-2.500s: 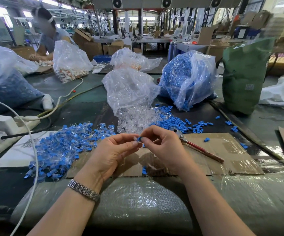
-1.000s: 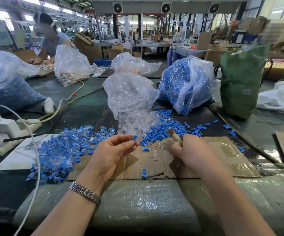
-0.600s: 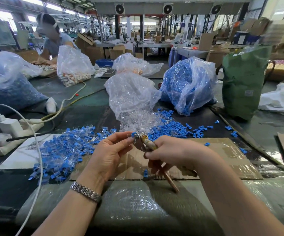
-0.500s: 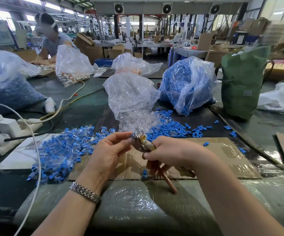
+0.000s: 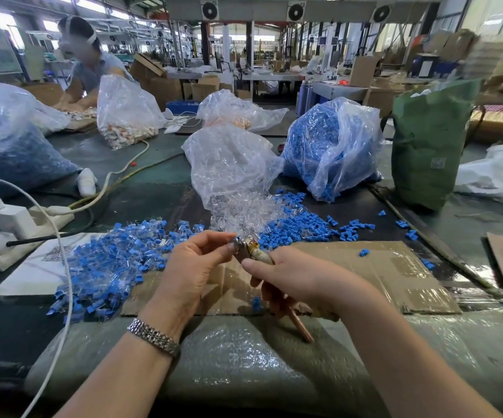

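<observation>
My left hand (image 5: pixel 196 267) pinches a small blue and clear plastic piece (image 5: pixel 237 238) between thumb and forefinger above a taped cardboard sheet (image 5: pixel 364 273). My right hand (image 5: pixel 292 279) grips a hand tool (image 5: pixel 251 251) with a reddish handle. The tool's metal head touches the held piece. A heap of joined blue and clear pieces (image 5: pixel 108 263) lies to the left. Loose blue caps (image 5: pixel 298 229) and clear pieces (image 5: pixel 238 212) lie behind my hands.
A clear bag (image 5: pixel 229 164), a bag of blue caps (image 5: pixel 331 146) and a green sack (image 5: pixel 428 140) stand behind. A power strip with a white cable (image 5: pixel 12 224) lies at left. Another person (image 5: pixel 87 61) works at the far left.
My right hand left the small piece, took the tool from the cardboard and brought its head to the piece that my left hand kept pinching.
</observation>
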### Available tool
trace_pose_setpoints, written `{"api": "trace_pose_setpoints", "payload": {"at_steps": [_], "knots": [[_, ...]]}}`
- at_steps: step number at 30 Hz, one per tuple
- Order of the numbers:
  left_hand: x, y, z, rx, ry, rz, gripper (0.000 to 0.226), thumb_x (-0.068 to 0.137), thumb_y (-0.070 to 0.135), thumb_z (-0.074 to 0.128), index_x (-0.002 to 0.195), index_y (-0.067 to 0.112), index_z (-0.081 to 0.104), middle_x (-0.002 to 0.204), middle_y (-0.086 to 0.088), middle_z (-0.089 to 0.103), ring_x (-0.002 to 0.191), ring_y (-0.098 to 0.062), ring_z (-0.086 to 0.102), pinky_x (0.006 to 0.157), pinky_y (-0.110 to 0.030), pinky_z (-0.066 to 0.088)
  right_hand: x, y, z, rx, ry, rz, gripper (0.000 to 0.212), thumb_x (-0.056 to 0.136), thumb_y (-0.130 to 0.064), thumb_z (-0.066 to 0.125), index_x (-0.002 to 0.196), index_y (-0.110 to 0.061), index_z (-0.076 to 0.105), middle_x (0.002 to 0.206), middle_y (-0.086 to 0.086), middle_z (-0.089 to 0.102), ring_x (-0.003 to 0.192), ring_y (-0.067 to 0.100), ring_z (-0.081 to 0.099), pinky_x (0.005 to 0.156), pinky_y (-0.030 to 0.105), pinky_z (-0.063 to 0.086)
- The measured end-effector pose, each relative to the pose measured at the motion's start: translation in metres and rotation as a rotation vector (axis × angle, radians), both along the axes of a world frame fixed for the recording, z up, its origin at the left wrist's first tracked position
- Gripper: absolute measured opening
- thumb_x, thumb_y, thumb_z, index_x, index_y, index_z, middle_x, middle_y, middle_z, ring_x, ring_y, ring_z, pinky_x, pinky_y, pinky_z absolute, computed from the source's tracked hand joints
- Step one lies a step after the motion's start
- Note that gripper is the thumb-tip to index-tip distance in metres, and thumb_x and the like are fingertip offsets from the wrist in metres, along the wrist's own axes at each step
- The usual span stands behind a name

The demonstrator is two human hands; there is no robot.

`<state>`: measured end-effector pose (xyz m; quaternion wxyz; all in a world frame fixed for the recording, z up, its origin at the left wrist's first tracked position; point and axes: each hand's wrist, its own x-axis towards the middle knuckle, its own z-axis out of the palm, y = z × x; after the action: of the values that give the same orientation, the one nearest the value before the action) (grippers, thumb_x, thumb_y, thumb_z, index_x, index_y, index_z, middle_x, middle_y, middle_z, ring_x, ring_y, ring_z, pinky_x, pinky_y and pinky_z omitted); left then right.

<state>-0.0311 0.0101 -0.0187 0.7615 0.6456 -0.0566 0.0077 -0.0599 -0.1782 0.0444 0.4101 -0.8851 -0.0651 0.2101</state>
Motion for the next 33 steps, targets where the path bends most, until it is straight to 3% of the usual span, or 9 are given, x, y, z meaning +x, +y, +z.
{"api": "trace_pose_setpoints", "payload": {"at_steps": [2, 4, 7, 13, 16, 20, 24, 29, 33], "knots": [[-0.002, -0.001, 0.002, 0.167, -0.098, 0.122, 0.015, 0.080, 0.022, 0.081, 0.094, 0.024, 0.079, 0.094, 0.002, 0.078, 0.090, -0.012, 0.072, 0.079, -0.023, 0.057, 0.001, -0.012, 0.002, 0.004, 0.019, -0.024, 0.044, 0.098, -0.050, 0.056, 0.097, -0.007, 0.065, 0.075, 0.004, 0.069, 0.068, 0.024, 0.070, 0.078, 0.040, 0.060], [-0.002, -0.001, 0.003, 0.421, -0.185, 0.354, 0.012, 0.088, 0.016, 0.077, 0.093, 0.027, 0.075, 0.089, 0.009, 0.074, 0.081, -0.001, 0.066, 0.070, -0.010, 0.050, 0.006, -0.027, 0.000, -0.021, -0.022, -0.122, 0.037, 0.098, -0.048, 0.059, 0.089, -0.012, 0.062, 0.073, 0.003, 0.066, 0.061, 0.019, 0.063, 0.061, 0.031, 0.056], [0.001, 0.002, 0.003, 0.615, -0.216, 0.592, 0.023, 0.092, 0.003, 0.067, 0.108, 0.020, 0.070, 0.113, 0.000, 0.061, 0.079, -0.006, 0.059, 0.064, -0.009, 0.043, 0.013, -0.048, -0.010, -0.352, -0.198, -0.299, 0.037, 0.098, -0.049, 0.058, 0.078, -0.018, 0.057, 0.073, 0.000, 0.062, 0.059, 0.014, 0.055, 0.048, 0.025, 0.040], [0.000, -0.005, 0.002, 0.770, -0.366, 0.567, 0.025, 0.092, 0.003, 0.065, 0.110, 0.020, 0.069, 0.111, 0.003, 0.051, 0.075, -0.005, 0.058, 0.066, -0.006, 0.042, 0.014, -0.052, -0.025, -0.799, -0.323, -0.365, 0.056, 0.091, -0.057, 0.063, 0.128, -0.017, 0.051, 0.133, 0.011, 0.046, 0.125, 0.030, 0.044, 0.103, 0.047, 0.042], [-0.001, -0.007, 0.002, 0.776, -0.368, 0.529, 0.020, 0.093, 0.007, 0.065, 0.102, 0.023, 0.069, 0.106, 0.005, 0.054, 0.078, 0.003, 0.059, 0.069, 0.001, 0.039, 0.010, -0.038, -0.017, -0.636, -0.549, -0.171, 0.036, 0.093, -0.039, 0.067, 0.126, -0.034, 0.055, 0.129, -0.004, 0.048, 0.127, 0.019, 0.040, 0.107, 0.046, 0.034], [-0.001, -0.006, 0.001, 0.766, -0.352, 0.509, 0.017, 0.094, 0.012, 0.066, 0.094, 0.028, 0.068, 0.098, 0.012, 0.057, 0.084, 0.008, 0.059, 0.068, -0.002, 0.041, 0.001, -0.019, -0.015, -0.231, -0.429, 0.212, 0.019, 0.091, -0.023, 0.073, 0.105, -0.034, 0.073, 0.107, -0.012, 0.057, 0.102, 0.008, 0.054, 0.092, 0.032, 0.046], [0.000, -0.007, -0.001, 0.756, -0.354, 0.448, 0.015, 0.093, 0.009, 0.066, 0.093, 0.024, 0.071, 0.099, 0.008, 0.064, 0.081, 0.003, 0.061, 0.075, -0.020, 0.051, 0.000, -0.008, -0.024, -0.217, -0.427, 0.341, 0.021, 0.085, -0.019, 0.079, 0.103, -0.031, 0.078, 0.097, -0.018, 0.050, 0.090, 0.005, 0.052, 0.083, 0.024, 0.047], [-0.002, -0.011, -0.002, 0.809, -0.384, 0.370, 0.020, 0.092, 0.007, 0.067, 0.092, 0.027, 0.070, 0.092, 0.016, 0.063, 0.089, 0.006, 0.059, 0.071, -0.004, 0.043, 0.000, -0.009, -0.033, -0.198, -0.470, 0.274, 0.011, 0.085, -0.017, 0.078, 0.087, -0.028, 0.074, 0.088, -0.016, 0.058, 0.083, 0.003, 0.056, 0.076, 0.019, 0.044], [-0.002, -0.018, -0.002, 0.892, -0.379, 0.267, 0.016, 0.093, 0.012, 0.068, 0.096, 0.027, 0.071, 0.094, 0.017, 0.065, 0.082, 0.001, 0.060, 0.071, -0.010, 0.046, 0.009, -0.034, -0.033, 0.088, -0.468, -0.121, 0.013, 0.089, -0.018, 0.075, 0.085, -0.030, 0.071, 0.084, -0.014, 0.070, 0.079, -0.004, 0.065, 0.075, 0.014, 0.050]]}}
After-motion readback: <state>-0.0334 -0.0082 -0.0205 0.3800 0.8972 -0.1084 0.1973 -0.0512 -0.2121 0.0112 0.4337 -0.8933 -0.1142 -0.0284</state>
